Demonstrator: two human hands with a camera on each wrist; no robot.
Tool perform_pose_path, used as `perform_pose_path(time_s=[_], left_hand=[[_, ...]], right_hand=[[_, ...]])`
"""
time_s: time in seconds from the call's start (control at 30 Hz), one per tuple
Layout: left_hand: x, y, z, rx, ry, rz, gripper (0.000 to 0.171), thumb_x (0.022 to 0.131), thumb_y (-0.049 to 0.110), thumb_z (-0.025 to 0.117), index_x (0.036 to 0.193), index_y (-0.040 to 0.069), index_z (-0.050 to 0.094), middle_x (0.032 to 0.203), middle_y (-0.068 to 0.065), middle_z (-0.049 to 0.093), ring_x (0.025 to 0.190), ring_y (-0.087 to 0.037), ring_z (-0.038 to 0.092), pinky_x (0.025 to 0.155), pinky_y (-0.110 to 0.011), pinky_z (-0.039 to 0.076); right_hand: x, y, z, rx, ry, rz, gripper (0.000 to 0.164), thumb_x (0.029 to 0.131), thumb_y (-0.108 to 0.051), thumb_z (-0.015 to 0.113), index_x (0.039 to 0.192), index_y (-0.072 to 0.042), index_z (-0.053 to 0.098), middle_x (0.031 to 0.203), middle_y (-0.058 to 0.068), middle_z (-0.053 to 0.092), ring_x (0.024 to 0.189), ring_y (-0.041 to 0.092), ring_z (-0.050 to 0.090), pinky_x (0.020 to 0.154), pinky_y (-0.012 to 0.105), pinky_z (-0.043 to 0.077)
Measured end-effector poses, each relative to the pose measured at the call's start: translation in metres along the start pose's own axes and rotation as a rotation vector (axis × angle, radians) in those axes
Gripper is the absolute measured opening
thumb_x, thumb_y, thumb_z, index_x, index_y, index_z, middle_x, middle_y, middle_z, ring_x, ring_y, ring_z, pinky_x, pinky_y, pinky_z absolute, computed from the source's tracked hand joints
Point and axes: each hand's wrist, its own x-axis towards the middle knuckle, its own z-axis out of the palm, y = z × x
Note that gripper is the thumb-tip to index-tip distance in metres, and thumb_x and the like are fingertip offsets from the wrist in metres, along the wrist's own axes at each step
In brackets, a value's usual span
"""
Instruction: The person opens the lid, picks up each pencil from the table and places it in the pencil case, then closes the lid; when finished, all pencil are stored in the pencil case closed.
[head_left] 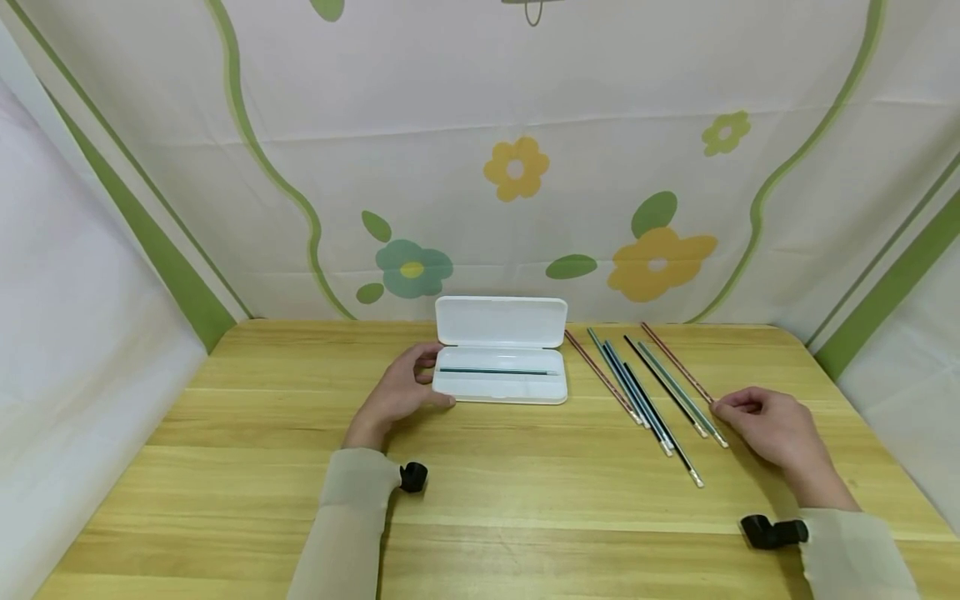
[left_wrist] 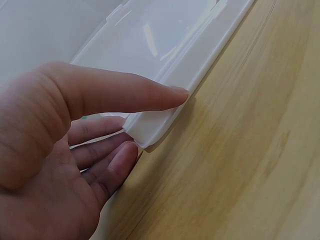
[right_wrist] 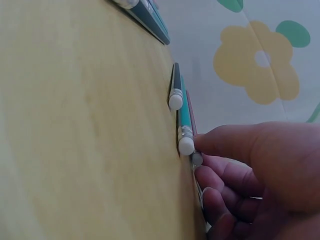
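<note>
An open white pencil case stands at the back middle of the table, its lid raised. One dark green pencil lies lengthwise inside. My left hand holds the case at its left end. In the left wrist view the thumb lies across the front rim while the other fingers bend around the end corner. At the right, my right hand pinches the near end of a red pencil between thumb and fingers. Beside that pencil lie a green pencil and a black pencil, white erasers toward me.
Several more pencils lie loosely fanned between case and right hand, among them another red pencil and a black one. A flowered cloth hangs behind the wooden table, with white cloth at both sides.
</note>
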Motion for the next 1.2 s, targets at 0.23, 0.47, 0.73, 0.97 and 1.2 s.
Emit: perform_pose_path(time_s=[0.23, 0.47, 0.73, 0.97, 1.2], left_hand=[[0.0, -0.001, 0.0, 0.009, 0.002, -0.007, 0.087, 0.079, -0.001, 0.091, 0.156, 0.008, 0.05, 0.152, -0.018, 0.057, 0.133, -0.038, 0.061, 0.115, -0.053, 0.051], [-0.001, -0.001, 0.0, 0.005, 0.0, -0.021, 0.088, 0.079, 0.0, 0.091, 0.157, 0.009, 0.049, 0.153, -0.017, 0.056, 0.134, -0.038, 0.06, 0.115, -0.053, 0.051], [-0.001, 0.002, 0.0, 0.0, 0.006, -0.03, 0.089, 0.079, 0.0, 0.091, 0.157, 0.009, 0.049, 0.155, -0.018, 0.055, 0.136, -0.039, 0.058, 0.118, -0.054, 0.048], [-0.001, 0.001, -0.001, -0.006, 0.004, -0.031, 0.088, 0.079, 0.0, 0.091, 0.156, 0.009, 0.049, 0.155, -0.017, 0.055, 0.136, -0.039, 0.059, 0.118, -0.054, 0.049], [0.0, 0.0, 0.0, -0.002, 0.003, -0.023, 0.088, 0.079, 0.0, 0.091, 0.157, 0.009, 0.049, 0.155, -0.018, 0.055, 0.136, -0.039, 0.059, 0.118, -0.054, 0.049]], right_hand=[[0.0, -0.001, -0.001, -0.004, -0.027, -0.007, 0.051, 0.107, -0.049, 0.06, 0.116, -0.001, 0.074, 0.109, 0.019, 0.075, 0.09, 0.024, 0.065, 0.073, 0.03, 0.045], [-0.001, -0.002, -0.005, 0.043, -0.057, 0.016, 0.052, 0.11, -0.047, 0.055, 0.124, 0.0, 0.071, 0.121, 0.026, 0.07, 0.099, 0.028, 0.062, 0.076, 0.032, 0.044], [-0.002, -0.002, -0.01, 0.073, -0.071, 0.035, 0.056, 0.111, -0.048, 0.051, 0.129, 0.003, 0.068, 0.123, 0.027, 0.069, 0.099, 0.028, 0.06, 0.074, 0.029, 0.045], [-0.004, -0.001, -0.012, 0.133, -0.077, 0.046, 0.058, 0.111, -0.05, 0.052, 0.133, 0.002, 0.065, 0.112, 0.014, 0.075, 0.088, 0.012, 0.063, 0.067, 0.024, 0.051], [-0.003, -0.003, -0.012, 0.288, -0.097, 0.055, 0.056, 0.112, -0.042, 0.054, 0.136, 0.007, 0.059, 0.101, 0.003, 0.076, 0.08, 0.002, 0.067, 0.069, 0.025, 0.06]])
